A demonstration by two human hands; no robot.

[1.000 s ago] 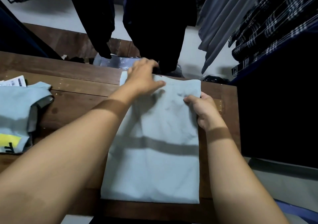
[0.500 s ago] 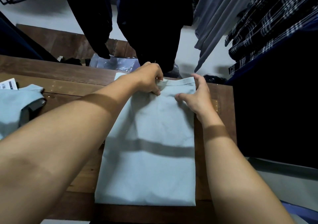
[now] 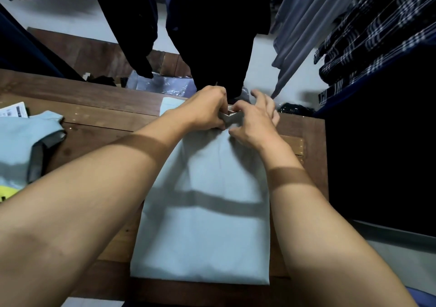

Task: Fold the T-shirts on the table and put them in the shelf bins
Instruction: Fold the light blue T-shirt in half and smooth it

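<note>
A pale blue T-shirt (image 3: 203, 224) lies as a long folded rectangle on the wooden table (image 3: 94, 122), stretching from the near edge to the far edge. Both hands meet at its far end, where the cloth is bunched up. My left hand (image 3: 205, 109) pinches the far edge with curled fingers. My right hand (image 3: 254, 122) grips the same bunched edge from the right, thumb below and fingers spread above. A second pale blue T-shirt (image 3: 21, 148) with a yellow print lies crumpled at the table's left edge. No shelf bins are in view.
Dark garments (image 3: 212, 28) hang right behind the table's far edge, with grey and plaid clothes (image 3: 368, 30) hanging to the right. A paper label (image 3: 14, 110) lies at the far left. Clear plastic bags (image 3: 162, 84) lie on the floor beyond the table. A dark surface (image 3: 382, 141) borders the table's right side.
Both hands have slid to the shirt's far edge and come together at its middle. They went from lying on the cloth to pinching and bunching that edge.
</note>
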